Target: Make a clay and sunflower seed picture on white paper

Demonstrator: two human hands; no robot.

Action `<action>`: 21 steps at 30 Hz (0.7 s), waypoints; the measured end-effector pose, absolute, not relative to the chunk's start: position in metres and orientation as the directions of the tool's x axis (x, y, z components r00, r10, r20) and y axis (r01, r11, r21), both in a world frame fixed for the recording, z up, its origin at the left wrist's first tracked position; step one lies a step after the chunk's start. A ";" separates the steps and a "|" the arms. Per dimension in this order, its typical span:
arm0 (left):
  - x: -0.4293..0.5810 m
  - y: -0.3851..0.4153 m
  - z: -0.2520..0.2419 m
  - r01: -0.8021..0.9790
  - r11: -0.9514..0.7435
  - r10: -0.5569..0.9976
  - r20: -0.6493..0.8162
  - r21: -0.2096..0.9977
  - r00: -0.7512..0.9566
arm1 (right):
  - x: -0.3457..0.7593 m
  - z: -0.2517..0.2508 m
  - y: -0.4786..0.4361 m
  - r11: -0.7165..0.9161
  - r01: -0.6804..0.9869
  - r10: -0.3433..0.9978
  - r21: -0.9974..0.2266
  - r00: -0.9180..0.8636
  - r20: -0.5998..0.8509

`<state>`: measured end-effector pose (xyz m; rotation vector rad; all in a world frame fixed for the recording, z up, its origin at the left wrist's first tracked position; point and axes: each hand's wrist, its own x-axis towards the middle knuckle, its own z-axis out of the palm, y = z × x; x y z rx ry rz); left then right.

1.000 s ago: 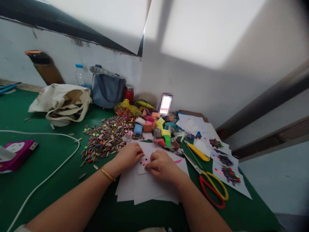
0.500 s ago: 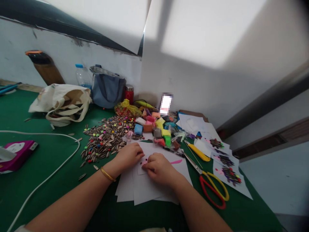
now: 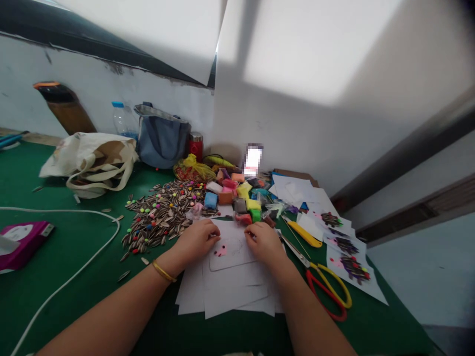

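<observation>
A small white card [image 3: 232, 261] lies on stacked white paper [image 3: 222, 296], with a faint line drawing at its right. On its left part sits a flat pink clay shape [image 3: 221, 252] with small dark dots. My left hand [image 3: 200, 241] rests by the card's upper left corner, fingers curled together; what they hold, if anything, is hidden. At the card's right side is my right hand [image 3: 265, 242], its thumb and fingers pinched together, the contents too small to make out.
Striped sunflower seeds [image 3: 163, 212] with coloured bits spread at left. Bagged clay blocks [image 3: 226, 198] lie behind the paper. Scissors [image 3: 315, 269] and a yellow cutter [image 3: 304, 234] lie right, near decorated cards [image 3: 356, 269]. A white cable [image 3: 115, 232] crosses the left side.
My right hand has moved off the pink clay shape to the right and slightly up, uncovering the card. The pink stick is no longer visible. My left hand has barely moved.
</observation>
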<state>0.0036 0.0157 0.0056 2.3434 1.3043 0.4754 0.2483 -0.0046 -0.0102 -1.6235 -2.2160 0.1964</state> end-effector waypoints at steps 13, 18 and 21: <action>0.009 0.016 0.001 0.657 -0.523 0.840 0.197 0.544 0.505 | 0.240 -0.013 0.012 0.217 0.955 0.886 -0.202 -0.105 0.452; 0.012 0.014 0.000 0.587 -0.601 0.789 0.287 0.542 0.543 | 0.238 -0.013 0.014 0.192 0.961 0.894 -0.200 -0.087 0.439; -0.001 0.020 0.009 0.727 -0.562 0.814 0.420 0.396 0.401 | 0.238 -0.012 0.014 0.178 0.959 0.905 -0.221 -0.071 0.420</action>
